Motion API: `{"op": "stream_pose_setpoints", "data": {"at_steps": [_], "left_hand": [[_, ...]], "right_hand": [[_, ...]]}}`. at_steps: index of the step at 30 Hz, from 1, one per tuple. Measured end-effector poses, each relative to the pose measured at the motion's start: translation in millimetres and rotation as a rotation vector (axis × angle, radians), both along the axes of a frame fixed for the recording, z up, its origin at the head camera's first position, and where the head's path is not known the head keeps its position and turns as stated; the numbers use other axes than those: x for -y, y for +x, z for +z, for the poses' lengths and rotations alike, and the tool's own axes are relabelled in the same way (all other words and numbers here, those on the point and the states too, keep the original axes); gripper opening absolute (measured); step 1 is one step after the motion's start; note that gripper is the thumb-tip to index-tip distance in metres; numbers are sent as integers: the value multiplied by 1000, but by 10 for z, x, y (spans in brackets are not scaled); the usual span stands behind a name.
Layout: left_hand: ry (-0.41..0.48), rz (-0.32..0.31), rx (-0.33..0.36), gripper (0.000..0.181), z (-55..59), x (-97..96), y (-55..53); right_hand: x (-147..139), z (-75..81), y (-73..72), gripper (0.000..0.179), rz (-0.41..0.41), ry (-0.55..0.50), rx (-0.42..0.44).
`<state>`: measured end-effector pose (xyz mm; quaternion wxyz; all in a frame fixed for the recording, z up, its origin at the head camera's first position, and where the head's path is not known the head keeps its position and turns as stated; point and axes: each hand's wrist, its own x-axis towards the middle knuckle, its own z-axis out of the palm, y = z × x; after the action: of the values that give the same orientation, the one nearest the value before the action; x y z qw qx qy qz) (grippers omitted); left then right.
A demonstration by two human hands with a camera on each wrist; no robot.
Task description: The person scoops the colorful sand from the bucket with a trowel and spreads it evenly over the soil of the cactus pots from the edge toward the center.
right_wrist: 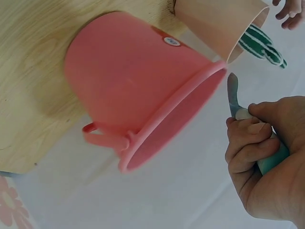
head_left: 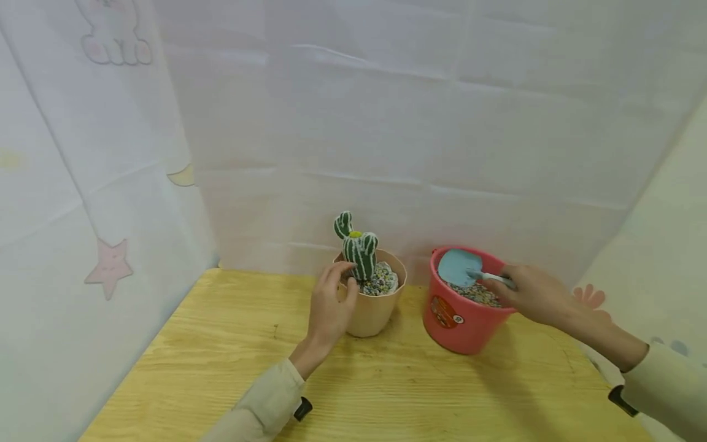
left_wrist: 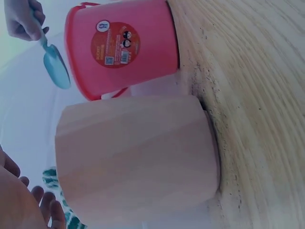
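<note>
Over the mouth of a red bucket (head_left: 464,322), my right hand (head_left: 536,294) grips the handle of a light blue toy shovel (head_left: 459,267). In the right wrist view my fingers (right_wrist: 248,138) wrap round that handle, and the shovel's blade stands beyond the bucket's rim. My left hand (head_left: 328,304) is at the near left rim of a beige pot (head_left: 369,316), its fingers loosely bent beside a green and white knitted cactus (head_left: 361,255). The cactus stands in the pot among small multicoloured pebbles (head_left: 381,281). The left wrist view shows the left fingers (left_wrist: 47,205) partly overlapping the cactus.
Similar pebbles (head_left: 480,294) lie inside the bucket. Pot and bucket stand side by side near the back edge of a wooden table (head_left: 353,393). A pale sheet (head_left: 414,123) hangs close behind them. The bucket's handle (right_wrist: 102,138) hangs against its side.
</note>
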<state>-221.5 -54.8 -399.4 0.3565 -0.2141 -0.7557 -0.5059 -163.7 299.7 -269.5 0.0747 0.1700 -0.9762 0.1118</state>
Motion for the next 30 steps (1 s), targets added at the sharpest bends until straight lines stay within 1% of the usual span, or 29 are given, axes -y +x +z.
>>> {"op": "stream_pose_setpoints", "data": {"at_steps": [3,6,9,11,13,15,17,20,22,25,29,30], "left_hand": [[-18,-59,-7,25,30,3,45],[-21,-112,7,25,57,-12,97],[-30,-146,16,26,69,-57,138],[-32,-164,21,28,68,-108,167],[-37,-183,20,29,75,-177,193],[-38,-208,27,30,82,-263,210],[-46,-241,39,31,93,-367,214],[-63,-293,101,34,75,-539,191],[-81,-324,163,38,48,-658,167],[-110,-352,232,42,-7,-838,115],[-94,-401,318,48,-26,-1048,72],[-80,-418,353,51,-17,-1089,69]], "right_hand": [[-66,-10,-19,36,-11,5,13],[-127,-27,-54,37,-19,11,25],[-193,-63,-103,31,-10,10,17],[-233,-95,-146,29,-1,9,6],[-270,-121,-189,31,4,13,-1],[-305,-140,-221,32,12,13,-3],[-344,-151,-252,34,4,23,7],[-403,-171,-298,34,-14,38,23],[-441,-186,-336,34,-22,59,33],[-491,-209,-397,35,-7,79,38],[-546,-216,-490,38,19,78,87],[-556,-214,-518,40,22,76,106]]}}
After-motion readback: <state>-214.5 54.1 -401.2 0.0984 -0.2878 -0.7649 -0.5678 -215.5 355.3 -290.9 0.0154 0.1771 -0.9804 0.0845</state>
